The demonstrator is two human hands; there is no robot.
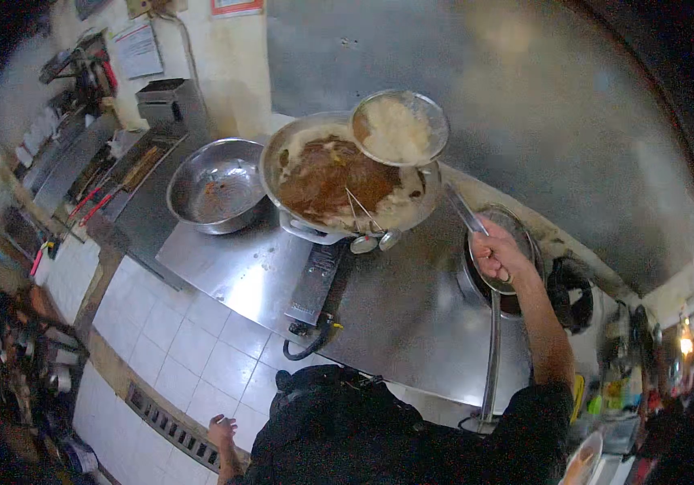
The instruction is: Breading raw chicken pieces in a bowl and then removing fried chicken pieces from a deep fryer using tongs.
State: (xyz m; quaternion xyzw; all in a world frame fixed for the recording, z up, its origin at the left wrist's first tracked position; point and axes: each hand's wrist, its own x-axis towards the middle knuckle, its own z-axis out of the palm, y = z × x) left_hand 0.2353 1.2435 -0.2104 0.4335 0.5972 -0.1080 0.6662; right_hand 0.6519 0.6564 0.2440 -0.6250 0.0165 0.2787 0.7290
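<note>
My right hand (498, 250) grips the metal handle of a round mesh strainer (442, 130). The strainer hangs over the far right rim of a wide metal pan (267, 176) and carries a pale, crumbly or foamy mass (397, 128). Dark brown liquid (332, 182) with pale foam round its edge fills much of the pan. Two dial thermometers (364, 244) stick into it at the near rim, their dials outside. Low at my left side, away from the counter, hangs my left hand (222, 428), loosely curled, with nothing visible in it.
A steel bowl (216, 225) with brown residue stands left of the pan. Below the pan, a gas burner (315, 285) with a black hose sits on the steel counter (395, 315). Under my right forearm is a pot (465, 285) with another long-handled strainer (491, 357). A floor drain (171, 427) lies behind.
</note>
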